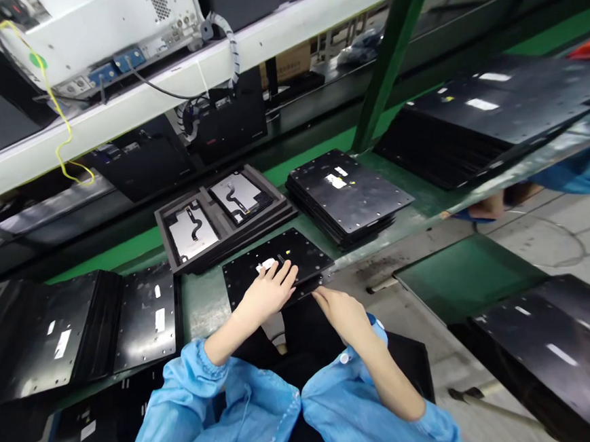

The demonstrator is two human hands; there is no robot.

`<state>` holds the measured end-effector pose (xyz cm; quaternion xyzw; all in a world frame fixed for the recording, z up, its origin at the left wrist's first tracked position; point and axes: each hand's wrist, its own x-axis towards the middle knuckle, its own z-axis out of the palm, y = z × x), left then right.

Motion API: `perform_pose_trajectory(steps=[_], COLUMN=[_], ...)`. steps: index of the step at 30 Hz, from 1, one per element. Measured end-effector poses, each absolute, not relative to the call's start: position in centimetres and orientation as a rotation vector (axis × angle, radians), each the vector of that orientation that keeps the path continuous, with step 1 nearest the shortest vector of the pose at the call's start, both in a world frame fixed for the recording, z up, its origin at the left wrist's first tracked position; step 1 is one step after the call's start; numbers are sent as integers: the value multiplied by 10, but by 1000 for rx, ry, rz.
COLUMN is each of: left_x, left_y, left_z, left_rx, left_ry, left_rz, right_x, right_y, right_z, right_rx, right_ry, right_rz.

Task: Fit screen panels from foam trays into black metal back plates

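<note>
A flat black panel with small dots along its edges and a white label lies in front of me at the bench's near edge. My left hand rests on top of it, fingers spread and flat over the label area. At the panel's near right corner, my right hand has its fingers curled in and closed on the edge; the fingertips are partly hidden. A second dark layer shows beneath the panel at that corner.
Behind the panel sits a grey tray with two silver-and-black modules. Stacks of black panels stand at right, far right and left. A green post rises behind. Another person's hand shows at right.
</note>
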<state>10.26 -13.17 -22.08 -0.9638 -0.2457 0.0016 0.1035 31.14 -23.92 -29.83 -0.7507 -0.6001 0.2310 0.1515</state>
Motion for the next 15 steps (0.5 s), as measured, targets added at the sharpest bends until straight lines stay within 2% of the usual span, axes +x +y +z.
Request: perform_pose_trajectory(steps=[5,9,12,15], left_x=[91,83,81,82], left_y=[-115,-109,-109,-111], left_z=[-169,-153,-155,-161], left_rx=[-3001,-3026,-3027,-3032], left_ry=[-831,-957,-986,-957], left_rz=[-173,-194,-201,-248], right_x=[285,254,253,267], right_y=[-231,-226,-236,-238], right_z=[-302,-280,-256,-248], right_rx=[-1599,-1107,-987,-1044], right_ry=[-1817,-1627,-1428,-1620], right_rz=[505,506,450,268])
